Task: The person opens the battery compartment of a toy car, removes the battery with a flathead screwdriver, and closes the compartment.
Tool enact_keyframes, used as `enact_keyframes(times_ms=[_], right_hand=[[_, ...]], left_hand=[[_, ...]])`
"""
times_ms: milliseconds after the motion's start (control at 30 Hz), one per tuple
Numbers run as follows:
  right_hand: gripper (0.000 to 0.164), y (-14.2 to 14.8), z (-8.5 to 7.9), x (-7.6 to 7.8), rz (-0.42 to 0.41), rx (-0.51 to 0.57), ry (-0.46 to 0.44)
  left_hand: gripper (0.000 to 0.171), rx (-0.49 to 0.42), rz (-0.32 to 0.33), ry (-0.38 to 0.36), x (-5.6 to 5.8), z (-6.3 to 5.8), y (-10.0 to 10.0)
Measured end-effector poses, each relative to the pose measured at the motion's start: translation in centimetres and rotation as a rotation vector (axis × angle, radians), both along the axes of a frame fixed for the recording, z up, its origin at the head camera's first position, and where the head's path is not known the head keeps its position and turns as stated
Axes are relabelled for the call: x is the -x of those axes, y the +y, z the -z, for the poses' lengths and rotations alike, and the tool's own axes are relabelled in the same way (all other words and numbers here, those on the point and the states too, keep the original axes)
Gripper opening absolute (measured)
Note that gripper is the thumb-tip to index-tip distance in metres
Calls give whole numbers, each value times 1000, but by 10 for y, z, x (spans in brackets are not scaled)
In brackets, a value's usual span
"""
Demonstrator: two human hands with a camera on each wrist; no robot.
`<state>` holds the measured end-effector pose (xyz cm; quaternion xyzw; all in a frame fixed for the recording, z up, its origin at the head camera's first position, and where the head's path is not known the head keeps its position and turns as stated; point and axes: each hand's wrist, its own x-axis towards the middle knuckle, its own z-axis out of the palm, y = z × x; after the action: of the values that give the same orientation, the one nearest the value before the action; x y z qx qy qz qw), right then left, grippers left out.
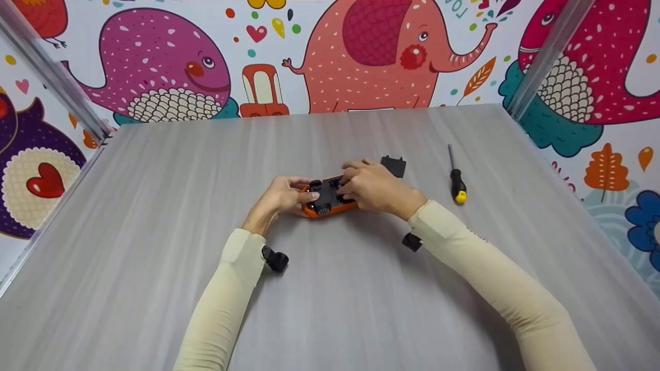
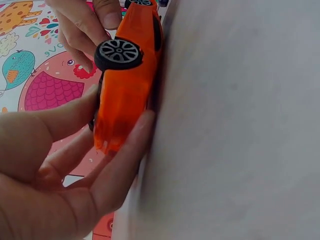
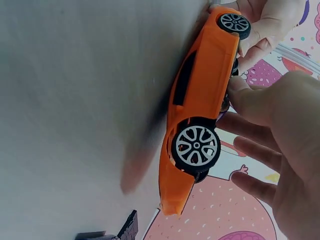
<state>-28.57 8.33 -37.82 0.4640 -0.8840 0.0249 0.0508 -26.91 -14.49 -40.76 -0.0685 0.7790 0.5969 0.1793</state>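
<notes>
An orange toy car (image 1: pixel 337 208) lies upside down on the table, its black underside facing up. My left hand (image 1: pixel 283 196) grips one end, with the thumb over the underside and fingers around the orange body. In the left wrist view that hand (image 2: pixel 75 165) holds the car body (image 2: pixel 125 95) between thumb and fingers. My right hand (image 1: pixel 379 186) has its fingertips at an opening in the underside. The right wrist view shows the right thumb (image 3: pixel 250 100) against the underside, beside a rear wheel (image 3: pixel 196 145). I cannot tell whether the right fingers pinch something in the opening.
A black plastic cover (image 1: pixel 394 166) with small tabs lies just beyond the right hand. Farther right is a screwdriver (image 1: pixel 456 180) with a black and yellow handle, its shaft pointing away. Cartoon-printed walls (image 1: pixel 278 46) border the grey table (image 1: pixel 330 299).
</notes>
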Motion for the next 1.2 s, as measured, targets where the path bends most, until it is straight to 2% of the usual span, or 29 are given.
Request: enact_keyframes(times_ms=[167, 367, 567, 767, 1000, 1200], right_hand=[[20, 2, -1, 1, -5, 13, -19], [22, 5, 1, 0, 8, 20, -90], [32, 6, 2, -1, 11, 21, -130], [33, 6, 2, -3, -5, 59, -107], [25, 10, 0, -7, -36, 138, -75], [22, 14, -2, -6, -3, 229, -213]], left_hand=[[47, 1, -6, -4, 1, 1, 1], [48, 8, -15, -9, -1, 2, 1], [48, 8, -18, -24, -2, 3, -1], [50, 15, -10, -14, -2, 2, 0], [51, 30, -1, -4, -2, -1, 1], [51, 11, -2, -5, -2, 0, 0]])
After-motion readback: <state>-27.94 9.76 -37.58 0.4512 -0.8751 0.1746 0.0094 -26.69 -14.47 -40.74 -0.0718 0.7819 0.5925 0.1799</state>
